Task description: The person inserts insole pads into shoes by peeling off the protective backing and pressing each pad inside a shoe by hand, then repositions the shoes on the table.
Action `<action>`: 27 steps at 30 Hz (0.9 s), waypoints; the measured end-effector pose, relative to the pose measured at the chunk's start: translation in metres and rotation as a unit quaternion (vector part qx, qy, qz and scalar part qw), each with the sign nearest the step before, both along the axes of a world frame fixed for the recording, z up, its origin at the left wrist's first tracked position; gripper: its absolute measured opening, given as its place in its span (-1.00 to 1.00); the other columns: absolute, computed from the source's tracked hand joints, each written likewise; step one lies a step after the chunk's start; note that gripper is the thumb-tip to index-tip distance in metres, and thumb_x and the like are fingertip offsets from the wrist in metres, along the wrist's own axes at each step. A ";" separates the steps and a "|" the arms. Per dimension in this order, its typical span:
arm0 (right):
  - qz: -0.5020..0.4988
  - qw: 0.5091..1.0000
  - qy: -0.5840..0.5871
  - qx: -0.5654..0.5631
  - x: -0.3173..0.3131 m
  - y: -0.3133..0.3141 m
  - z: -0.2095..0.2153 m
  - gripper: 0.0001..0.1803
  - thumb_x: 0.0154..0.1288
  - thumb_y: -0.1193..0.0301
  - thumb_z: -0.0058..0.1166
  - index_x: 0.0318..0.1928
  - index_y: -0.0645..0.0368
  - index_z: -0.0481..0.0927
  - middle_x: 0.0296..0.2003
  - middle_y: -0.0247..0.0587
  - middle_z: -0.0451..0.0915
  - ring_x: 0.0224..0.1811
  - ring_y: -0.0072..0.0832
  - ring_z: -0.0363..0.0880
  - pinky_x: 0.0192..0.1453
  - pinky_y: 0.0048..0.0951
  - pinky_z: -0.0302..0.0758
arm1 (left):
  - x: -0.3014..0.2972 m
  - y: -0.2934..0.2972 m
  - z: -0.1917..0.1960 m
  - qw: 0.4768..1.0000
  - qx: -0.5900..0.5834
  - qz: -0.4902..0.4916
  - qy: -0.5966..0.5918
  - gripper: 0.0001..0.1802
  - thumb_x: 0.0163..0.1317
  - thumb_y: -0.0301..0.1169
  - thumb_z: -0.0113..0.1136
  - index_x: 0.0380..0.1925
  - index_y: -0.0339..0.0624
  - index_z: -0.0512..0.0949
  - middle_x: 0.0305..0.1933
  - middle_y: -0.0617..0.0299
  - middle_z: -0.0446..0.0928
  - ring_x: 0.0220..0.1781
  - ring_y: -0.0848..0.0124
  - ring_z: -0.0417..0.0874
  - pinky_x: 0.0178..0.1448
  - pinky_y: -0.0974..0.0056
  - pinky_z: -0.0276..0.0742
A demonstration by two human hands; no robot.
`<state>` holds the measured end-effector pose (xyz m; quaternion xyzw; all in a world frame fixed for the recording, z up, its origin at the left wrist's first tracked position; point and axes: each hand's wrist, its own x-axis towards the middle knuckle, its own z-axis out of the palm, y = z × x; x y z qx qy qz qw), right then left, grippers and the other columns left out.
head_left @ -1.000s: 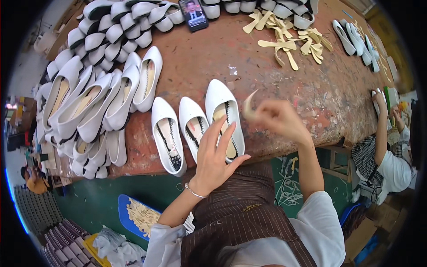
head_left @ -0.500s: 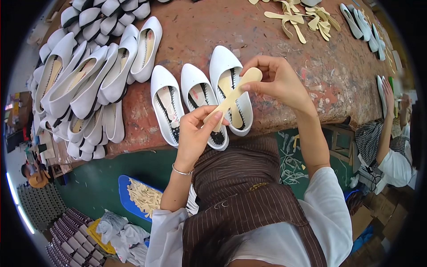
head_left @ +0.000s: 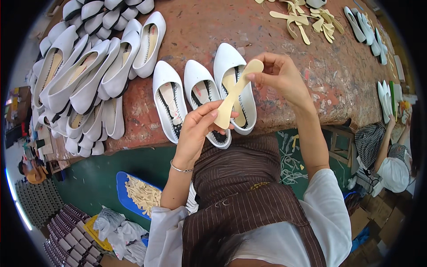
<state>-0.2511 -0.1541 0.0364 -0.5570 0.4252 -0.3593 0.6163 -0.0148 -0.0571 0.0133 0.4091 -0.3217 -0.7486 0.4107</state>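
A pale yellow shoe insole (head_left: 235, 92), narrow in the middle and wide at both ends, is stretched between my hands. Its lower end is pinched by my left hand (head_left: 201, 126), and its upper end by my right hand (head_left: 284, 81). Beneath them on the table lie three white pointed flat shoes: a left one (head_left: 166, 73), a middle one (head_left: 195, 70) and a right one (head_left: 227, 55). Another pale insole (head_left: 228, 81) shows inside the right shoe. My left hand covers part of the middle shoe. Dark zigzag stitching edges the insides of the shoes.
A big heap of white shoes (head_left: 84, 66) fills the table's left. Loose insoles (head_left: 307, 22) lie at the far right of the worn brown table (head_left: 195, 31). A blue bin (head_left: 126, 196) of pale pieces stands on the green floor. Another person (head_left: 393, 169) works at right.
The insole is turned a little, so its lower wide end now faces up more fully. My hands keep hold of both ends. The person at right has lowered their hands.
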 end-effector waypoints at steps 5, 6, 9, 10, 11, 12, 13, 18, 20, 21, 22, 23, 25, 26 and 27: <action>0.009 0.999 -0.024 0.030 0.007 0.011 -0.009 -0.85 0.24 0.51 0.33 -0.18 0.24 0.68 -0.32 -0.44 0.68 -0.36 -0.78 0.56 -0.32 -0.69 0.47 | -0.003 0.001 -0.010 0.995 -0.046 -0.015 -0.090 -0.63 0.52 -0.40 0.00 0.20 -0.38 0.47 0.04 -0.01 0.67 -0.07 0.39 0.72 0.08 0.30 0.61; 0.015 0.999 -0.024 0.029 0.010 0.012 -0.008 -0.85 0.24 0.52 0.32 -0.18 0.25 0.68 -0.34 -0.44 0.68 -0.34 -0.77 0.57 -0.32 -0.68 0.47 | -0.005 0.000 -0.014 0.988 -0.081 -0.004 -0.135 -0.64 0.50 -0.42 0.03 0.20 -0.37 0.48 0.06 0.02 0.67 -0.04 0.40 0.71 0.08 0.31 0.60; 0.025 0.999 -0.016 -0.024 0.018 0.022 -0.006 -0.87 0.22 0.54 0.32 -0.20 0.27 0.71 -0.35 -0.41 0.67 -0.32 -0.72 0.59 -0.30 -0.66 0.48 | -0.014 0.005 -0.007 0.965 -0.117 0.044 -0.230 -0.65 0.39 -0.52 0.17 0.15 -0.34 0.53 0.13 0.08 0.63 0.11 0.38 0.65 0.19 0.29 0.54; 0.028 0.997 -0.007 -0.070 0.021 0.025 -0.004 -0.88 0.21 0.56 0.32 -0.22 0.26 0.73 -0.36 -0.39 0.67 -0.30 -0.70 0.59 -0.29 -0.64 0.49 | -0.015 0.005 -0.005 0.914 -0.225 0.099 -0.324 -0.65 0.34 -0.50 0.22 0.11 -0.34 0.56 0.12 0.04 0.62 0.13 0.26 0.64 0.22 0.21 0.51; 0.029 0.997 -0.007 -0.073 0.024 0.028 0.001 -0.88 0.21 0.56 0.32 -0.22 0.26 0.73 -0.36 -0.39 0.67 -0.30 -0.70 0.59 -0.29 -0.64 0.49 | -0.016 0.005 -0.001 0.838 -0.326 0.151 -0.410 -0.64 0.28 -0.48 0.27 0.08 -0.33 0.58 0.11 0.01 0.62 0.15 0.14 0.62 0.26 0.13 0.48; 0.040 0.991 0.027 -0.121 0.027 0.031 0.009 -0.86 0.17 0.60 0.31 -0.23 0.24 0.75 -0.35 -0.36 0.67 -0.29 -0.65 0.61 -0.27 -0.61 0.50 | -0.017 0.006 0.004 0.823 -0.339 0.165 -0.424 -0.60 0.18 -0.49 0.33 0.06 -0.27 0.61 0.15 -0.01 0.58 0.27 0.02 0.52 0.35 0.08 0.38; 0.050 0.983 0.060 -0.169 0.030 0.035 0.014 -0.84 0.13 0.63 0.30 -0.24 0.22 0.77 -0.35 -0.32 0.66 -0.28 -0.60 0.62 -0.24 -0.57 0.51 | -0.019 0.007 0.010 0.823 -0.340 0.166 -0.424 -0.60 0.18 -0.49 0.33 0.06 -0.27 0.61 0.15 -0.01 0.58 0.27 0.02 0.52 0.35 0.08 0.38; 0.037 0.962 0.045 -0.266 0.035 0.052 0.013 -0.65 -0.02 0.70 0.25 -0.19 0.12 0.81 -0.34 -0.27 0.64 -0.32 -0.47 0.63 -0.23 -0.48 0.53 | -0.021 0.019 0.018 0.738 -0.435 0.147 -0.494 -0.68 0.02 -0.50 0.33 -0.15 -0.19 0.68 0.14 0.13 0.60 0.33 0.04 0.45 0.46 -0.11 0.16; 0.047 0.959 0.050 -0.276 0.035 0.055 0.011 -0.64 -0.03 0.71 0.25 -0.19 0.10 0.81 -0.33 -0.27 0.64 -0.32 -0.46 0.63 -0.23 -0.48 0.55 | -0.020 0.022 0.019 0.753 -0.423 0.129 -0.487 -0.70 -0.02 -0.50 0.32 -0.19 -0.20 0.68 0.12 0.15 0.60 0.32 0.04 0.46 0.46 -0.14 0.15; 0.056 0.954 0.056 -0.288 0.034 0.056 0.009 -0.63 -0.04 0.71 0.25 -0.19 0.09 0.82 -0.32 -0.27 0.64 -0.32 -0.46 0.64 -0.24 -0.48 0.56 | -0.020 0.024 0.020 0.767 -0.414 0.112 -0.477 -0.72 -0.05 -0.49 0.32 -0.24 -0.20 0.67 0.11 0.17 0.61 0.31 0.05 0.47 0.47 -0.17 0.14; 0.061 0.953 0.052 -0.293 0.034 0.060 0.010 -0.62 -0.06 0.71 0.25 -0.20 0.06 0.82 -0.30 -0.27 0.64 -0.32 -0.47 0.64 -0.25 -0.49 0.58 | -0.022 0.027 0.021 0.771 -0.409 0.117 -0.473 -0.70 -0.10 -0.48 0.32 -0.26 -0.19 0.66 0.03 0.21 0.63 0.23 0.09 0.53 0.44 -0.14 0.18; 0.061 0.953 0.053 -0.292 0.034 0.063 0.009 -0.62 -0.06 0.71 0.25 -0.20 0.06 0.82 -0.30 -0.27 0.64 -0.32 -0.47 0.64 -0.25 -0.49 0.58 | -0.021 0.030 0.021 0.772 -0.408 0.117 -0.473 -0.70 -0.10 -0.48 0.32 -0.26 -0.19 0.66 0.03 0.21 0.63 0.23 0.09 0.53 0.44 -0.14 0.18; 0.075 0.950 0.045 -0.301 0.032 0.069 0.006 -0.57 -0.10 0.72 0.21 -0.19 0.04 0.81 -0.32 -0.27 0.62 -0.34 -0.41 0.65 -0.27 -0.47 0.58 | -0.019 0.034 0.022 0.789 -0.412 0.093 -0.446 -0.68 -0.12 -0.48 0.32 -0.26 -0.18 0.66 -0.05 0.21 0.65 0.11 0.13 0.58 0.36 -0.10 0.24; 0.076 0.951 0.046 -0.297 0.031 0.071 0.005 -0.57 -0.10 0.72 0.21 -0.19 0.04 0.81 -0.32 -0.27 0.62 -0.34 -0.41 0.65 -0.27 -0.47 0.58 | -0.020 0.034 0.026 0.803 -0.407 0.098 -0.425 -0.69 -0.14 -0.51 0.31 -0.27 -0.18 0.67 -0.14 0.20 0.65 -0.02 0.16 0.62 0.22 0.03 0.36; 0.082 0.952 0.042 -0.293 0.030 0.072 0.004 -0.57 -0.10 0.71 0.21 -0.19 0.04 0.81 -0.32 -0.26 0.62 -0.33 -0.41 0.65 -0.25 -0.47 0.58 | -0.019 0.035 0.025 0.805 -0.402 0.097 -0.424 -0.69 -0.14 -0.51 0.31 -0.27 -0.18 0.67 -0.14 0.20 0.65 -0.02 0.16 0.62 0.22 0.03 0.36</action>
